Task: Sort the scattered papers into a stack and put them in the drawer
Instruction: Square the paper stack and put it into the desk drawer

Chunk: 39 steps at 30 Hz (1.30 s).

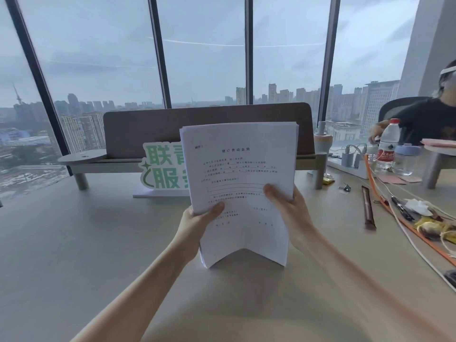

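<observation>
We hold the stack of papers [240,183] upright over the near middle of the desk [74,243], one hand on each side edge. Our left hand [197,222] grips the left edge, thumb lying across the printed front sheet; our right hand [288,206] grips the right edge the same way, thumb on the front and the fingers hidden behind. The stack's lower edge meets the desk and bows up in the middle, which suggests we stand it there to knock the sheets level, and the top edges look nearly even. No loose sheets show on the desk, so the gathering seems done. A green sign [162,169] stands just behind the stack, and a water bottle [388,144] sits far right among cables. No drawer is in view, so that step remains.
</observation>
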Available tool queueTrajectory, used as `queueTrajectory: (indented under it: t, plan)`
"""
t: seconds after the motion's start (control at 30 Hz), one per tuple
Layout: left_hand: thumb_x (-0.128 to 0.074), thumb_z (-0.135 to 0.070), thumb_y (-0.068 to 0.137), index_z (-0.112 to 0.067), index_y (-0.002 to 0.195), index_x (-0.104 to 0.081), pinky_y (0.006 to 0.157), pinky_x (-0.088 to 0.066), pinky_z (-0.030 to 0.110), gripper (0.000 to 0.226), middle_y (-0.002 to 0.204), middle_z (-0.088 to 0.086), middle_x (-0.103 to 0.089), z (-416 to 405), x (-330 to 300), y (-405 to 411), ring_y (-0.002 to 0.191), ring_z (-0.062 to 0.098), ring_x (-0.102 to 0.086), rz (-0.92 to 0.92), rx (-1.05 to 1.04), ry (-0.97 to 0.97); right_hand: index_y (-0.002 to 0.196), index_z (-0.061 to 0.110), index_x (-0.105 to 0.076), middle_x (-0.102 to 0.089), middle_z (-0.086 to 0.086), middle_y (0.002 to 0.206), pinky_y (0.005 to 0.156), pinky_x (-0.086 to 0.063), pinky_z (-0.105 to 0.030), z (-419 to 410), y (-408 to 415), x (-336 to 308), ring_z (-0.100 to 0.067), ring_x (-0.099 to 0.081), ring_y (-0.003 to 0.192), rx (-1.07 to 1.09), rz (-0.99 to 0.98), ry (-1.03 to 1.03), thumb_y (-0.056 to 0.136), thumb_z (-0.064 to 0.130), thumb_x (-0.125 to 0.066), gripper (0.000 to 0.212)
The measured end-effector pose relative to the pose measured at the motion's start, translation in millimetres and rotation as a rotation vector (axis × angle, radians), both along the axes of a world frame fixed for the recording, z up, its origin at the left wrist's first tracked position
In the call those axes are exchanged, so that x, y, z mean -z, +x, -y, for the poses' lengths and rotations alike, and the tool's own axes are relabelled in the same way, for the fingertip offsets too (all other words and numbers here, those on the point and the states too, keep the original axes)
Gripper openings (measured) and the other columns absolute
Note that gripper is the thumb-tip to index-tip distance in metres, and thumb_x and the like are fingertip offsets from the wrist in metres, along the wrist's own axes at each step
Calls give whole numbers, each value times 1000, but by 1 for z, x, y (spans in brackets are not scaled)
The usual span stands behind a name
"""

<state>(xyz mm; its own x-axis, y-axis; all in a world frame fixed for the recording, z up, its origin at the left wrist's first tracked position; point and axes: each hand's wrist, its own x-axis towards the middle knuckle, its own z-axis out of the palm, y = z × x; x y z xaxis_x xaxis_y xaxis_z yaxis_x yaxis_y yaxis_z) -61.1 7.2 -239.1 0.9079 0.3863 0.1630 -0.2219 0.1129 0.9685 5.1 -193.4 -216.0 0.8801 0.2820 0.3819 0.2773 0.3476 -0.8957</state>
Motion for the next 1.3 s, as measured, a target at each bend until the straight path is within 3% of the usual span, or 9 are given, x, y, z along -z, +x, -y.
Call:
queueTrajectory:
  t: [0.17, 0.37, 0.5, 0.63, 0.7, 0.87, 1.0, 1.17, 1.3]
  plan:
    - [-77, -15, 83, -15, 100, -77, 77, -61, 39, 17, 99, 7, -78, -3, -9, -1, 93, 27, -74, 60, -10, 114, 102, 19, -74, -79, 0, 94, 70, -61, -32, 0, 5, -12, -22, -76, 86, 11, -65, -59, 88, 23, -76, 15]
    - [-77, -22, 76, -17, 102, -77, 87, -58, 49, 26, 106, 11, -76, -10, -1, -8, 100, 33, -72, 37, 62, 127, 100, 17, -75, -79, 0, 94, 68, -60, -29, -2, 6, 0, -19, -76, 87, 34, -131, -78, 86, 25, -77, 16]
    - [-80, -21, 78, -19, 96, -79, 84, -59, 47, 18, 103, 9, -77, -11, -7, -4, 96, 29, -73, 67, 33, 149, 89, 20, -76, -79, 5, 83, 66, -61, -29, -1, 12, -5, -14, -76, 75, 98, -99, -145, 85, 31, -79, 12]
    - [-79, -27, 75, -16, 105, -76, 86, -58, 49, 31, 104, 9, -77, -7, 0, -2, 97, 29, -73, 15, 35, 125, 86, 23, -75, -78, 12, 82, 72, -61, -29, 0, 15, 5, -11, -76, 78, 131, -82, -204, 86, 36, -77, 14]
    - [-78, -23, 79, -16, 100, -77, 82, -60, 45, 22, 100, 8, -77, -6, -5, -1, 92, 27, -74, 36, 14, 118, 85, 23, -74, -78, 12, 80, 71, -61, -28, 3, 18, 0, -11, -75, 77, 135, -67, -219, 86, 36, -76, 14]
    - [-76, -20, 83, -20, 97, -78, 82, -59, 41, 14, 101, 4, -78, -3, 3, 0, 96, 25, -73, 9, 34, 167, 83, 28, -71, -74, 22, 71, 57, -54, -13, 8, 19, 5, 4, -70, 66, 131, -34, -276, 90, 37, -72, 12]
    - [-76, -21, 83, -17, 95, -78, 81, -60, 40, 13, 99, 4, -78, -6, -8, 0, 94, 25, -74, 1, 43, 217, 84, 27, -73, -76, 17, 79, 64, -55, -19, 13, 26, -4, -4, -73, 74, 133, 1, -348, 90, 42, -71, 16]
    - [-69, -29, 86, -7, 109, -72, 74, -61, 41, 32, 105, 15, -75, -14, -22, -4, 90, 31, -74, -102, 151, 67, 94, 18, -78, -79, 3, 94, 85, -60, -38, 7, 30, -8, -18, -76, 88, 76, -61, -317, 88, 42, -74, 25]
    - [-64, -37, 92, -9, 119, -68, 73, -61, 40, 39, 109, 16, -74, -24, -29, -8, 91, 31, -74, -183, 174, 44, 94, 15, -76, -79, 0, 90, 67, -60, -30, -1, 25, -16, -19, -77, 80, -10, -157, -276, 89, 37, -74, 23]
